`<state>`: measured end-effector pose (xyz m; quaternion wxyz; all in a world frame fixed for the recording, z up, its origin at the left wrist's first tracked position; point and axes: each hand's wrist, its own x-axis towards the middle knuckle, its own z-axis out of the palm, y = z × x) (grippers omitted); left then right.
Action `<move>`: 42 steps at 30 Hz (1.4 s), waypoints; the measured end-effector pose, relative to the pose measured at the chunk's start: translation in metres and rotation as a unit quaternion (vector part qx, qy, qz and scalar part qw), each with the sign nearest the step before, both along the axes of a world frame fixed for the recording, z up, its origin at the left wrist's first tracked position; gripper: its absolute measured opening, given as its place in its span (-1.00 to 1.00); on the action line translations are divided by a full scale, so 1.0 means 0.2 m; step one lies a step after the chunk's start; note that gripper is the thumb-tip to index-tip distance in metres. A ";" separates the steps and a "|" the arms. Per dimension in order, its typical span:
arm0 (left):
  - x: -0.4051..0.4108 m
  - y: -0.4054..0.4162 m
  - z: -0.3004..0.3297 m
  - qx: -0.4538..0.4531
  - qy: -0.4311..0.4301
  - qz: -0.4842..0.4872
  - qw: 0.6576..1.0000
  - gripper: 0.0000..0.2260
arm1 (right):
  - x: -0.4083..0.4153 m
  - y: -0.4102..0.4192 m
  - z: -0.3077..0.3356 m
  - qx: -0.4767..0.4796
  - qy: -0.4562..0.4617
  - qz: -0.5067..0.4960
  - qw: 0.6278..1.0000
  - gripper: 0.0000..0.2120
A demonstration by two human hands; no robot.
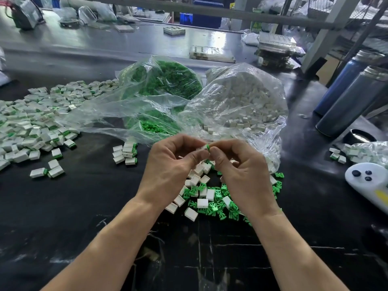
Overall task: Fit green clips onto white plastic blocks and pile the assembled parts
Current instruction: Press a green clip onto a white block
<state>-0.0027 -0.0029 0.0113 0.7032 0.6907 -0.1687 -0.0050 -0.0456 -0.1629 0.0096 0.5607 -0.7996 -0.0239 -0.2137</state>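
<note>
My left hand [170, 166] and my right hand [241, 171] meet above the black table, fingertips together. Between them they pinch a white block with a green clip [206, 147] at its end; most of the block is hidden by the fingers. Below the hands lies a loose heap of white blocks [202, 203] mixed with green clips [212, 211]. A big pile of assembled parts [31, 122] spreads over the left of the table, with a small stacked group [125, 153] nearer the middle.
A clear bag of green clips [163, 80] and a clear bag of white blocks [252, 97] lie open behind the hands. Two tall metal bottles [352, 101] stand at the right. A white controller [369, 185] rests at the right edge beside more assembled parts [357, 152].
</note>
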 end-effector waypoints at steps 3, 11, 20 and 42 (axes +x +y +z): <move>0.01 0.01 0.00 0.024 -0.011 0.004 1.000 -0.90 | 0.01 -0.01 -0.01 -0.043 -0.009 -0.010 0.999 -0.88; 0.02 0.04 -0.01 0.114 -0.075 0.014 0.991 -0.74 | 0.01 -0.04 0.00 -0.152 -0.007 0.009 0.988 -0.92; 0.02 0.05 0.01 0.117 -0.057 0.009 0.991 -0.81 | 0.00 -0.03 0.01 -0.151 -0.007 -0.008 0.988 -0.95; 0.22 0.40 0.01 0.423 0.051 0.302 0.853 -0.87 | 0.00 -0.08 -0.03 -0.224 0.191 0.038 0.955 -0.90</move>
